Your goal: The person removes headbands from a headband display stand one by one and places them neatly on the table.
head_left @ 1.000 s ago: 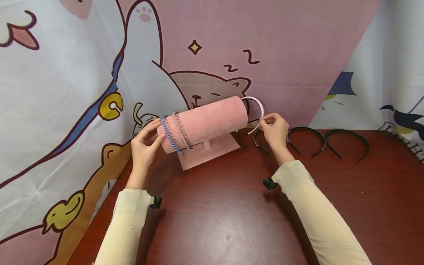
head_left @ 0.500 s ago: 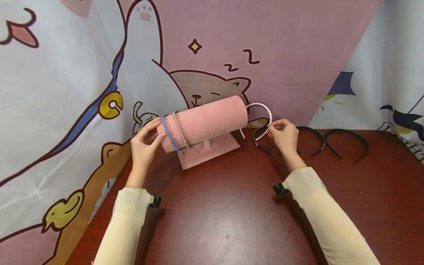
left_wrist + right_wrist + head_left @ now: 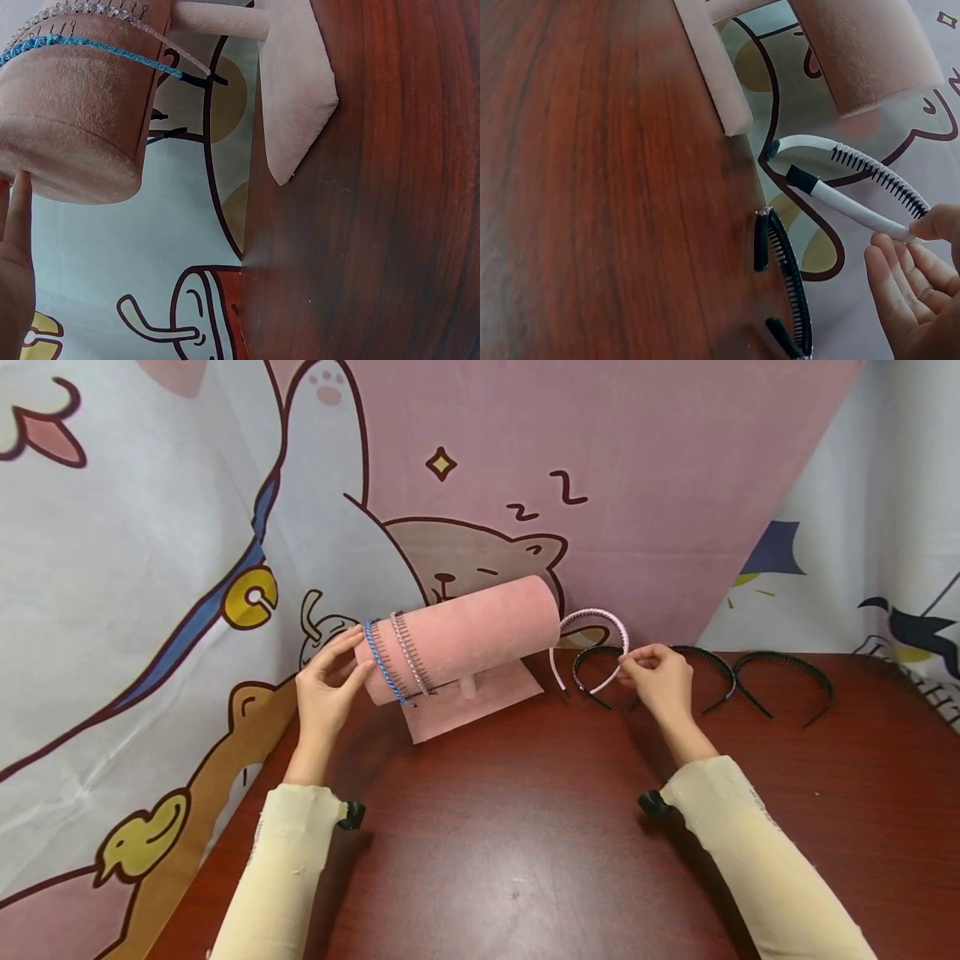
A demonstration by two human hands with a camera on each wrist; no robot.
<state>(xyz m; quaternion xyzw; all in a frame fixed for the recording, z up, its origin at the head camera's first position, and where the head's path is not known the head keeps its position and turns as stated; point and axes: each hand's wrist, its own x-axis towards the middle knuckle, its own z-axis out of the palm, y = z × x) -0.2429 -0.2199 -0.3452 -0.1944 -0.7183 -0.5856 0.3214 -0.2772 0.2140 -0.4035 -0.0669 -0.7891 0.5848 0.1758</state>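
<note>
My left hand (image 3: 326, 681) touches the left end of a pink plush headband stand (image 3: 480, 631) with its fingers and thumb. Near that end the stand's roll wears a blue braided headband (image 3: 384, 664) and a pale beaded one with comb teeth. To the right, my right hand (image 3: 660, 681) pinches one arm of a white toothed headband (image 3: 588, 612) between thumb and fingers. This headband is off the roll, beside its right end; the right wrist view shows its dark tips hanging near the table edge. A dark headband (image 3: 784, 277) lies behind and below it.
Along the back right of the brown table (image 3: 495, 827) are more dark toothed headbands, one of them at the far right (image 3: 795, 660). The stand's flat pink base (image 3: 480, 710) rests on the table. A cartoon-print cloth (image 3: 637, 485) hangs behind.
My right hand has moved right and down, carrying the white headband away from the roll's right end. The left hand and the stand have stayed in place.
</note>
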